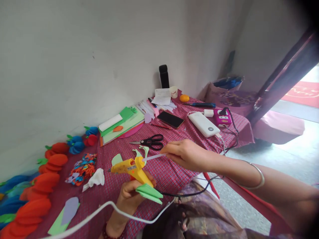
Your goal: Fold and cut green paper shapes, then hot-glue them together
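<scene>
My left hand [132,196] is closed round the handle of a yellow hot glue gun [126,167], whose nozzle points left over the table. A folded piece of green paper [149,193] is also at that hand, beside the handle. My right hand [180,154] pinches the far end of a whitish glue stick [154,156], and the stick's other end sits in the back of the gun. Just beyond the gun lie black-handled scissors [152,142] and green paper scraps [142,151].
Orange and blue paper pumpkins [42,179] line the left side. Colored paper sheets [124,122], a phone [170,119], a white power bank [203,124] and a purple socket box [223,118] lie farther back. A white cable [99,210] crosses in front of me.
</scene>
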The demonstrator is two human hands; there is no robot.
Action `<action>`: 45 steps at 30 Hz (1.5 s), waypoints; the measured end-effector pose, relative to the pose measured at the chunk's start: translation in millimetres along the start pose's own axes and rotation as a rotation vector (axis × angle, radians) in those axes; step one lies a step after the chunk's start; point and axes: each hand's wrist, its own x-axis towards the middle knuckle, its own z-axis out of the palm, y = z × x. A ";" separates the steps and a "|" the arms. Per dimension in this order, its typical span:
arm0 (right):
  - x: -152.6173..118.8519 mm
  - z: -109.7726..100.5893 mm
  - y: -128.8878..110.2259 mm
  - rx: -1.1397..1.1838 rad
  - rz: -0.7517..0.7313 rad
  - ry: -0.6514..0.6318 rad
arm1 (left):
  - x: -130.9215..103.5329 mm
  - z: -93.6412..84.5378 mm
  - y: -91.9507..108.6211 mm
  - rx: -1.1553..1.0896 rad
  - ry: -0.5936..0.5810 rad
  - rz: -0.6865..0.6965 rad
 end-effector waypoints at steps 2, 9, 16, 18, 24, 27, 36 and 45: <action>-0.8 -1.3 -2.2 -0.053 0.016 -0.017 | 1.1 0.7 4.3 0.096 -0.015 0.044; -3.0 -7.3 5.6 0.172 0.092 -0.156 | 0.1 -11.2 6.2 0.579 -0.113 0.303; -0.3 -8.4 3.3 0.274 0.100 -0.247 | 0.1 -9.8 5.5 0.686 -0.199 0.416; -2.1 -7.5 -3.5 0.153 0.061 -0.157 | -0.4 -9.9 6.5 0.670 -0.198 0.399; -5.7 3.3 -7.7 -0.195 -0.115 -0.012 | -2.4 -6.3 2.7 0.527 -0.104 0.282; -2.4 9.5 -2.7 -0.262 -0.157 0.016 | -1.3 -3.2 1.9 0.456 -0.071 0.250; 15.2 0.3 5.7 -0.006 -0.103 -0.107 | 1.4 -9.3 -0.9 0.619 -0.098 0.321; 42.1 9.4 2.2 -0.312 -0.149 0.015 | 2.1 -3.1 -9.7 0.203 0.062 0.151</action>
